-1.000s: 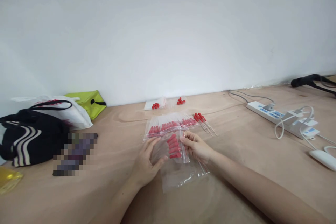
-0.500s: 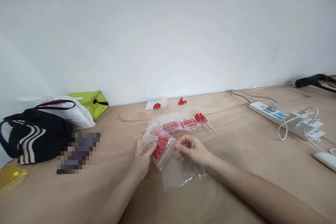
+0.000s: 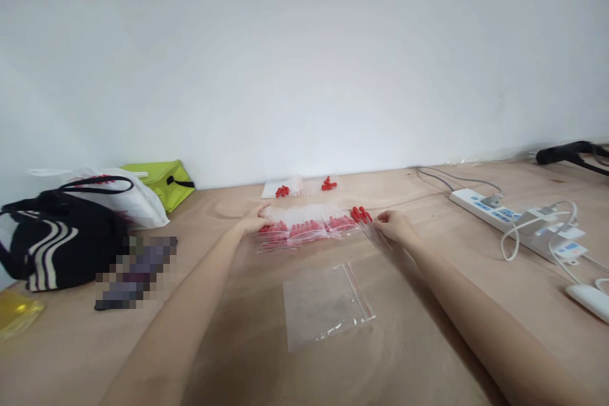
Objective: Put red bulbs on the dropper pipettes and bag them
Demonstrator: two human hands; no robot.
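Observation:
My left hand [image 3: 254, 221] is at the left end of a row of clear zip bags [image 3: 307, 227] holding red pieces, its fingers apart at the leftmost bag. Beside several red-tipped sticks [image 3: 362, 216], my right hand [image 3: 394, 226] has its fingertips pinched together at their right side; whether it grips one is too small to tell. A flat clear zip bag [image 3: 326, 306] lies on the table nearer to me, with neither hand on it.
Two groups of red pieces [image 3: 282, 191] lie on bags by the wall. Left are a black bag [image 3: 76, 241], a white bag [image 3: 147, 203], a green bag [image 3: 159, 181] and a blurred dark item [image 3: 143, 273]. Right is a power strip [image 3: 495, 216] with cables.
The bag of red pieces held in my left hand now lies at the left end of the row. My right hand has left it and moved right to the sticks.

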